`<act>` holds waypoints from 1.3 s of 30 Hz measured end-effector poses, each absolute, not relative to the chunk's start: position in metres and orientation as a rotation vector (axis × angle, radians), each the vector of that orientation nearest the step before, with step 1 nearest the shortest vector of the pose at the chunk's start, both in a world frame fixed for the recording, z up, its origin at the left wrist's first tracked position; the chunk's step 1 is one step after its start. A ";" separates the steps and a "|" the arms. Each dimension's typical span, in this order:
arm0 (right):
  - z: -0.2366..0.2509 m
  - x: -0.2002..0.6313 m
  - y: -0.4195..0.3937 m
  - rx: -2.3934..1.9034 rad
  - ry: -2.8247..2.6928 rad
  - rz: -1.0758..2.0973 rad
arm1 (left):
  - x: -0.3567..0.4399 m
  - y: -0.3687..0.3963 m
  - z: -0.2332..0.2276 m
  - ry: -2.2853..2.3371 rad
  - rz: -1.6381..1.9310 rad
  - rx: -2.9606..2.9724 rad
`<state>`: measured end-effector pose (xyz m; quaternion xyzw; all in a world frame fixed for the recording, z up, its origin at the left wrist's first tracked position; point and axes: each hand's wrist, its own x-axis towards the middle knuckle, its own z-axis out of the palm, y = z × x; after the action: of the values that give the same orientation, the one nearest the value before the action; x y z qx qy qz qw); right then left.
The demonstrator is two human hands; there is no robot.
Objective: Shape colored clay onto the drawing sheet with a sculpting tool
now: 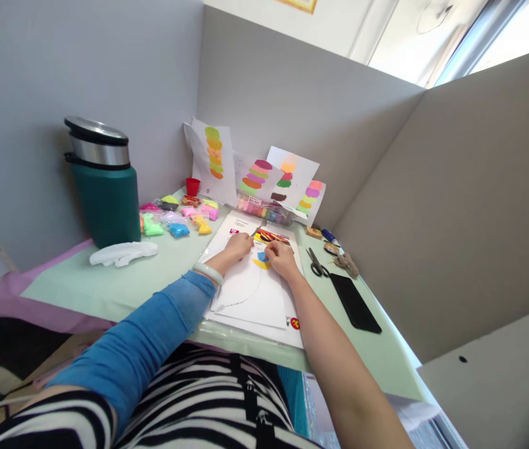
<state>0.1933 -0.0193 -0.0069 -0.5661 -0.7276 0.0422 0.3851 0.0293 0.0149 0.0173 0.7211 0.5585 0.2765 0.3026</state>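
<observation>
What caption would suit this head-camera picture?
Both hands, left hand and right hand, press coloured clay onto a white sheet.

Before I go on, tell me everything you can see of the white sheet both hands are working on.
The white sheet lies flat on the pale green table, apparently paper, on a slightly larger sheet. A thin curved pencil-like line crosses its lower part. Near its far end sit a small blue patch and a yellow one, looking like soft clay. The left hand rests on it holding a thin tool; the right hand presses beside the patches.
</observation>
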 end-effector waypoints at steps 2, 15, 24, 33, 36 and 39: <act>-0.007 0.194 -0.019 -1.436 -1.851 0.120 | 0.029 0.015 0.017 1.482 0.741 1.907; -0.014 0.199 -0.012 -1.486 -1.780 0.061 | 0.029 0.017 0.014 1.467 0.758 1.908; -0.016 0.200 -0.009 -1.497 -1.747 0.013 | 0.030 0.021 0.010 1.464 0.771 1.901; -0.020 0.201 -0.005 -1.502 -1.743 -0.034 | 0.031 0.021 0.010 1.479 0.765 1.895; -0.020 0.201 -0.005 -1.504 -1.761 -0.048 | 0.031 0.021 0.011 1.485 0.757 1.888; -0.019 0.201 -0.005 -1.514 -1.781 -0.060 | 0.030 0.020 0.012 1.478 0.755 1.891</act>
<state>0.2012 -0.0053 -0.0190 -0.5960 -0.7010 -0.0234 0.3909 0.0302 0.0199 0.0120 0.7150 0.5589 0.2855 0.3079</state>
